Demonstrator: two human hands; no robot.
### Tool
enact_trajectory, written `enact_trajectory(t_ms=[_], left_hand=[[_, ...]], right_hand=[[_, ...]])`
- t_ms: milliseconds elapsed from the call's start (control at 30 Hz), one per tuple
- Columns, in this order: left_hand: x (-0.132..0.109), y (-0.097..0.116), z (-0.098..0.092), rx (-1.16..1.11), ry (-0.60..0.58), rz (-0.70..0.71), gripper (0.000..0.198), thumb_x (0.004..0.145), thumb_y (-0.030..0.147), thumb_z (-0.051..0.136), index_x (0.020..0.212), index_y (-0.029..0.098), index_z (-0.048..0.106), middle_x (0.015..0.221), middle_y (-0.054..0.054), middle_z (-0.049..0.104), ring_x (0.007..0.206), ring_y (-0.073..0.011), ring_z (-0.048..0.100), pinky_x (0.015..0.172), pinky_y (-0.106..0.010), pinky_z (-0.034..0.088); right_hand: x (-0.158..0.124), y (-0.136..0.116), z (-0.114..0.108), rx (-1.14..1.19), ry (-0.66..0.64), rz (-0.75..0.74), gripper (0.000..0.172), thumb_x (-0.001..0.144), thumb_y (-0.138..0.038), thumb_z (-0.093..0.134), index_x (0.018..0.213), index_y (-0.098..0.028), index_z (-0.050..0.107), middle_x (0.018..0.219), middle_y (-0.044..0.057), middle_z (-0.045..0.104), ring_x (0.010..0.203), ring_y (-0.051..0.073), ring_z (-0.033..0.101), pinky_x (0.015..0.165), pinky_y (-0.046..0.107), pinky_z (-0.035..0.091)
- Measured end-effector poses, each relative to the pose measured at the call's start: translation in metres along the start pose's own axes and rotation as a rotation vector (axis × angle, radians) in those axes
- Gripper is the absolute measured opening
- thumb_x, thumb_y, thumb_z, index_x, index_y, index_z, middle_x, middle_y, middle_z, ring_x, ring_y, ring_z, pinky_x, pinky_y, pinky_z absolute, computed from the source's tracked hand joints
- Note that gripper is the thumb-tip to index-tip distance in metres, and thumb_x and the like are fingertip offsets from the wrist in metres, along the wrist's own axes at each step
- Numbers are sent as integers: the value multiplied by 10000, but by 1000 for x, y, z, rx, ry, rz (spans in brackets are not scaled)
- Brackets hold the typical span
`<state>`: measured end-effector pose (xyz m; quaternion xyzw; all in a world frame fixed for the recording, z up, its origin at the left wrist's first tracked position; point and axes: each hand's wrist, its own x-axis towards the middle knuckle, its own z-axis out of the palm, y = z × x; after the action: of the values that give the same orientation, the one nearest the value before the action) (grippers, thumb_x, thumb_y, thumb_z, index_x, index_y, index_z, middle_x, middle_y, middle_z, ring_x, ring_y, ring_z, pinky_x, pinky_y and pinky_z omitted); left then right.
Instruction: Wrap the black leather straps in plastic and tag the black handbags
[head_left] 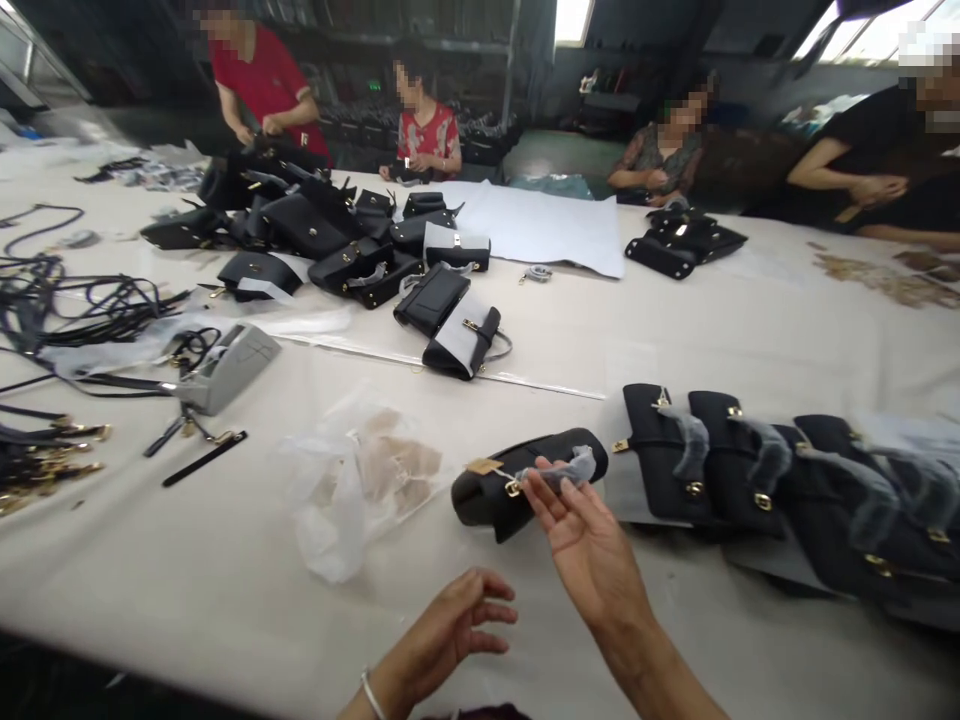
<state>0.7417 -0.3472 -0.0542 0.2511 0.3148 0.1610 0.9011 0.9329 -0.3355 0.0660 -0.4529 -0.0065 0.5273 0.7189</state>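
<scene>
On the pale surface [750,335], one black handbag [529,452] lay at the right hand [596,550], whose fingers [543,504] met its one wrapped handle [577,466], pinching or not I couldn't tell; the left hand [446,625] had loosely spread fingers. Four people [427,135] were opposite.

On table [225,580]: handbag [534,453] near front, plastic bag [330,500] left of it, row of handbags [715,450] right, heap of bags [307,222] behind, straps [45,300] far left; people [427,135] along far edge
</scene>
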Motion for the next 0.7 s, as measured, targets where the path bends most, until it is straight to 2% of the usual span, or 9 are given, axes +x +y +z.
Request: enact_trajectory(t_ms=[33, 100, 167, 267, 367, 433, 500, 567, 700], left_hand=[[1, 1, -1, 42, 12, 44, 483, 853, 549, 652, 1192, 209, 596, 1361, -142, 525, 1221, -284, 558, 921, -394, 498], [9, 9, 2, 142, 46, 141, 679, 824, 554, 690, 1411, 310, 453, 1573, -112, 310, 1394, -313, 391, 1053, -447, 416], [27, 22, 8, 237, 49, 218, 828, 817, 580, 685, 1511, 347, 299, 1645, -89, 149, 1456, -329, 289, 1111, -479, 358], [72, 37, 21, 369, 13, 284, 919, 808, 592, 679, 1549, 313, 214, 1659, -102, 77, 1461, -357, 268, 1129, -514, 338], [131, 44, 37, 518, 30, 353, 922, 800, 607, 666, 1538, 227, 266, 1635, -151, 158, 1442, -374, 285, 1147, -532, 310], [171, 45, 54, 635, 59, 439, 826, 820, 554, 656, 1487, 158, 372, 1575, -180, 300, 1424, -360, 313, 1181, -515, 256], [208, 45, 74, 713, 45, 512, 684, 849, 465, 638, 1414, 119, 467, 1465, -186, 464, 1357, -338, 407, 1178, -497, 263], [239, 42, 94, 745, -10, 545, 561, 859, 384, 626, 1328, 89, 547, 1319, -183, 591, 1225, -319, 526, 1116, -477, 358], [279, 37, 113, 837, -8, 531, 475, 874, 297, 589, 1294, 78, 565, 1241, -190, 630, 1109, -292, 593, 980, -436, 481]], right_hand=[[-2, 0, 9, 63, -26, -8, 280, 747, -288, 803, 973, -206, 660, 1158, 57, 705, 1111, 217, 663, 1043, 393, 516], [-1, -3, 23, 137, -78, -51, 256, 787, -278, 762, 1012, -221, 654, 1236, 46, 673, 1240, 225, 590, 1126, 416, 439], [8, -7, 28, 159, -104, -106, 251, 805, -267, 745, 1036, -242, 649, 1266, 16, 654, 1275, 218, 563, 1149, 421, 409], [36, -14, 22, 174, -78, -153, 208, 777, -242, 761, 951, -244, 648, 1188, -17, 672, 1276, 214, 560, 1144, 415, 412], [70, -25, 5, 143, 15, -202, 193, 723, -236, 787, 787, -232, 605, 1054, -31, 676, 1262, 209, 570, 1116, 411, 434], [87, -36, -9, 97, 74, -272, 195, 725, -280, 782, 793, -243, 602, 1132, -30, 657, 1265, 202, 563, 1096, 422, 445], [98, -46, -25, 42, 109, -348, 201, 751, -336, 758, 898, -282, 633, 1299, -30, 599, 1283, 201, 544, 1084, 436, 447], [104, -53, -41, -22, 136, -394, 291, 770, -357, 743, 1041, -341, 639, 1436, -40, 508, 1294, 206, 532, 1081, 443, 441], [111, -49, -74, -173, 147, -415, 502, 803, -340, 710, 1275, -412, 558, 1547, -44, 387, 1285, 197, 531, 1070, 407, 441]])
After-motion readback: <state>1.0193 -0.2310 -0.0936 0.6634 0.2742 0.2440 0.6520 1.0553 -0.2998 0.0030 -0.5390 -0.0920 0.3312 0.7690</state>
